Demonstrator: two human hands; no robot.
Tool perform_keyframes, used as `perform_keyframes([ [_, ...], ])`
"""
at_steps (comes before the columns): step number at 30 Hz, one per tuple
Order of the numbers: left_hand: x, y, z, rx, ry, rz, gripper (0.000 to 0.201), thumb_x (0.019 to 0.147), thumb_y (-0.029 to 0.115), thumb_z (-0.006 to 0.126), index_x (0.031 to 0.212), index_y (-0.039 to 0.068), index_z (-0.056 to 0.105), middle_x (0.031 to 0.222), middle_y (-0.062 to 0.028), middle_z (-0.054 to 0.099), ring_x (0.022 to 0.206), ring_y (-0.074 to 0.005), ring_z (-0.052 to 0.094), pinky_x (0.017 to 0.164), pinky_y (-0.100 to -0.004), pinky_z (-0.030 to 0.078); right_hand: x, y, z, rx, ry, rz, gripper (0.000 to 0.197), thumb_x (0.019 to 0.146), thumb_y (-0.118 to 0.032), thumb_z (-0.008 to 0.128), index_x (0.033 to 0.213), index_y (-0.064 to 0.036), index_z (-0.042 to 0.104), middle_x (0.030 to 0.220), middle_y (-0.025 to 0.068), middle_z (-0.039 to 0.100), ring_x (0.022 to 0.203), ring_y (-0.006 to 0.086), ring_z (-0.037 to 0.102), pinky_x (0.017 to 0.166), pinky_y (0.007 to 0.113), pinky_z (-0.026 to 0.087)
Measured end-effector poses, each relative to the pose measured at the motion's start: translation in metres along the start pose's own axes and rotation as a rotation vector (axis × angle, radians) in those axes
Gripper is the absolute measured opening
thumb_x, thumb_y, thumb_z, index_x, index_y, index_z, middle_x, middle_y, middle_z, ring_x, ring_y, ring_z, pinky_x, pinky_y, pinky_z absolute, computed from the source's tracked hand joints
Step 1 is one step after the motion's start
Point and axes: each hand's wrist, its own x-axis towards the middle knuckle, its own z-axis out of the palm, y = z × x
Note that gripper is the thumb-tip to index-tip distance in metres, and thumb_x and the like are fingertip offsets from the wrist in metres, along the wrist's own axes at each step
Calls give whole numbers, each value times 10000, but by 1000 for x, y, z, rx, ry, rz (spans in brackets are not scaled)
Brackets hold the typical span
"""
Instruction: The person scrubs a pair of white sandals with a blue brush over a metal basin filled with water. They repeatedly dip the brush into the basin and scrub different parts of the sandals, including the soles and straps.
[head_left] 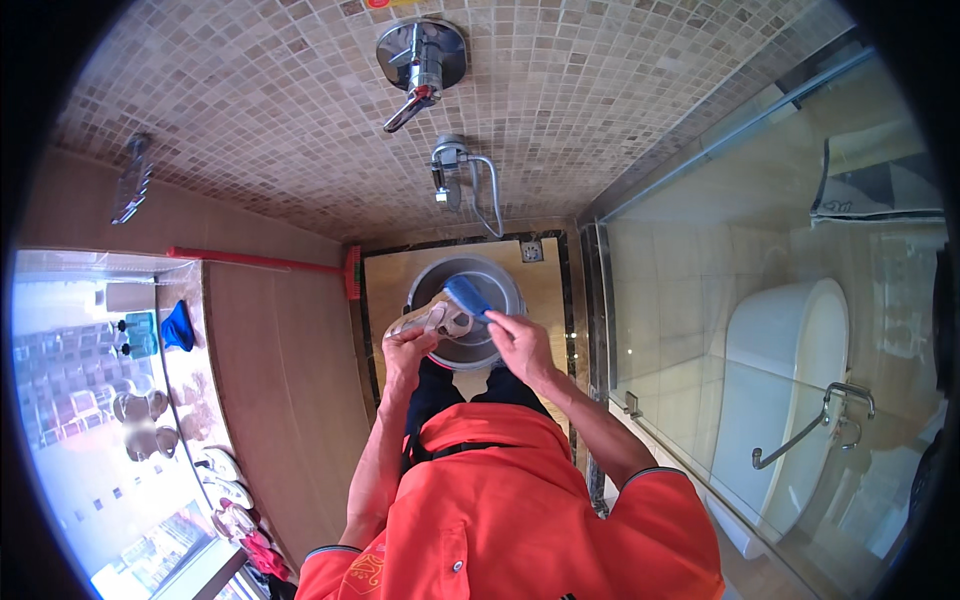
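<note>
My left hand (406, 358) is closed around one end of a pale beige shoe (428, 319), holding it over a round grey metal basin (514, 290) on the floor in front of me. In my right hand (522, 347) is the handle of a blue brush (466, 296). The brush head lies against the shoe's far end; its bristles are mostly hidden. Part of the basin's inside is covered by the shoe and my hands, so I cannot tell how much water it holds.
A chrome mixer tap (422, 62) and a hose fitting (452, 160) are on the tiled wall ahead. A red-handled broom (265, 260) leans at the left. Shoes (224, 478) line the window sill. Right of me, a glass partition (660, 300) fronts a white bathtub (765, 400).
</note>
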Motion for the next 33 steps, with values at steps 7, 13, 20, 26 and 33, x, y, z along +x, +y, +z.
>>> perform_keyframes([
  [7,-3,5,1,-156,12,-75,120,848,47,756,898,-62,747,843,-113,727,748,-203,714,731,-306,605,-11,-8,13,32,-81,-66,248,934,-114,705,1177,-98,750,864,170,723,717,296,718,618,381,557],
  [13,-14,27,7,-143,54,-93,168,796,66,678,899,-61,719,838,-126,699,776,-233,710,748,-377,626,-16,16,-14,159,-120,25,252,938,-109,705,1178,-46,747,902,174,750,727,259,741,607,347,550],
  [20,7,17,-6,-294,50,-197,164,827,83,650,953,-20,668,913,-108,618,882,-251,657,797,-395,612,0,7,-1,138,-195,-106,254,944,-125,704,1186,-66,752,897,152,754,756,227,742,639,343,554],
  [26,8,37,-8,-287,114,-161,129,797,71,646,883,-23,665,826,-91,613,805,-234,641,773,-400,593,-26,49,-20,299,-130,89,252,970,-122,699,1205,-46,751,873,93,765,725,97,673,628,274,530],
  [33,31,27,-12,-442,-15,-209,56,828,72,644,796,27,634,794,-76,605,789,-225,637,793,-397,594,4,12,30,394,-167,123,298,985,-101,700,1276,-37,717,862,-2,685,743,39,563,637,231,470],
])
